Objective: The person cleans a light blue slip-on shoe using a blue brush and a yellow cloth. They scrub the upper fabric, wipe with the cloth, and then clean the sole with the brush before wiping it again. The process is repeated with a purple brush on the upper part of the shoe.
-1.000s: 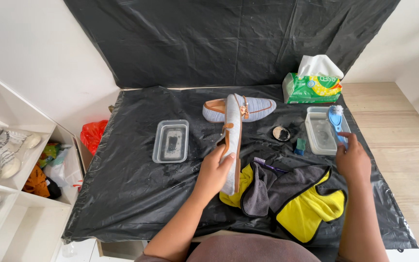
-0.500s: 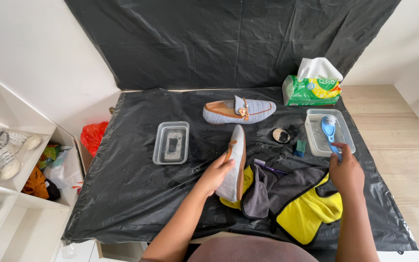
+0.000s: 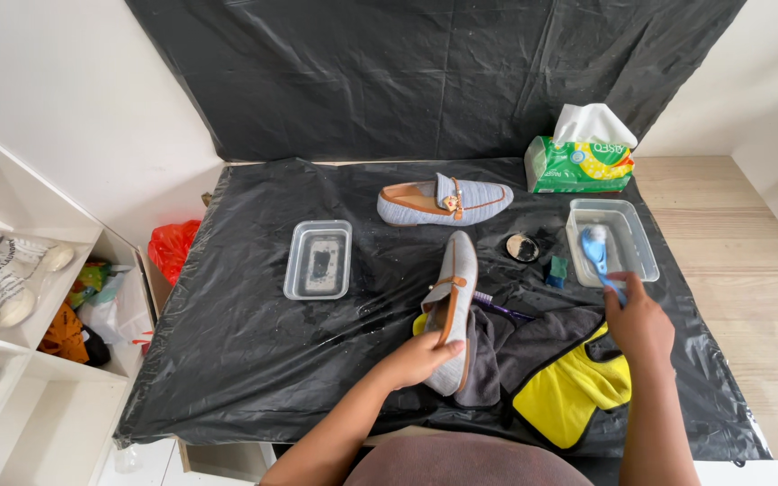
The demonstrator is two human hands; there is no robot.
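Fingers (image 3: 425, 346) of the left hand (image 3: 416, 358) are being closed round a grey loafer (image 3: 452, 310) above the black plastic sheet (image 3: 245, 342); a blue brush (image 3: 601, 256) is being gripped by the right hand (image 3: 638, 322) over a clear tub (image 3: 643, 247). A smaller tray (image 3: 319, 261) is lying nearby.

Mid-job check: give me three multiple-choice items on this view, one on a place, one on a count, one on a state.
1. Where does the second shoe lie?
A. On the black sheet beyond the held shoe
B. In the left tray
C. On the shelf

2. How many clear plastic trays are on the sheet?
A. One
B. Two
C. Three

3. What is the right hand doing?
A. Resting empty
B. Holding a blue brush over the right tray
C. Pulling a tissue

Answers: 1 A, it lies flat behind the held shoe in the left hand. 2 B, left tray and right tray. 3 B, the blue brush reaches into it.
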